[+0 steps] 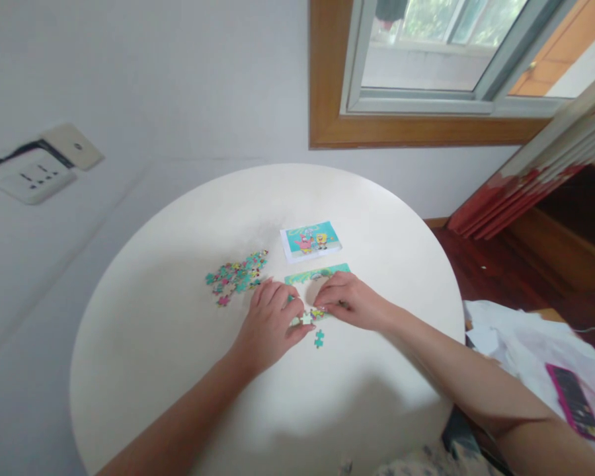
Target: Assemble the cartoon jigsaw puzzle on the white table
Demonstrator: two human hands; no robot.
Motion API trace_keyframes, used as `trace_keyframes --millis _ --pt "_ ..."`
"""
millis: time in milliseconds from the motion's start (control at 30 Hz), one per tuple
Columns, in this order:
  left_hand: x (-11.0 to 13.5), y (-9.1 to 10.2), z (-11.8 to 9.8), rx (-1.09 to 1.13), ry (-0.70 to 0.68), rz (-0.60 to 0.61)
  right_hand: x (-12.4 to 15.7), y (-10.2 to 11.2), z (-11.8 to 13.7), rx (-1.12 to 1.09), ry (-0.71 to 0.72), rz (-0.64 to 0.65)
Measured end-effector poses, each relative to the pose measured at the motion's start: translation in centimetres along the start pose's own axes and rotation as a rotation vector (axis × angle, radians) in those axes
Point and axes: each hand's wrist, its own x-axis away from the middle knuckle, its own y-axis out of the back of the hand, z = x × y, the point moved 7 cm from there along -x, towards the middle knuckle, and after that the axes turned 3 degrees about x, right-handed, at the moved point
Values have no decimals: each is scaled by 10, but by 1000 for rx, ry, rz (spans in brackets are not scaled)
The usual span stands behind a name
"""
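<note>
My left hand curls its fingers and thumb around a pale jigsaw puzzle piece. Directly beside it, my right hand pinches at a yellowish puzzle piece, which the fingertips partly cover. A single teal puzzle piece lies just below both hands. Above them, a joined strip of puzzle pieces runs along the table, its right end partly behind my right hand. A cartoon picture card lies farther back. Left of my left hand spreads a pile of loose puzzle pieces.
Everything rests on a round white table close to a wall with a socket. A window is at the back right. Right of the table are a red and white curtain, white papers and a pink-edged phone.
</note>
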Motion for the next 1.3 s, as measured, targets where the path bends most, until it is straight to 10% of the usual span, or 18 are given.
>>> trace_keyframes --millis 1300 --pt "4 -7 4 26 -57 49 4 -12 2 194 -50 135"
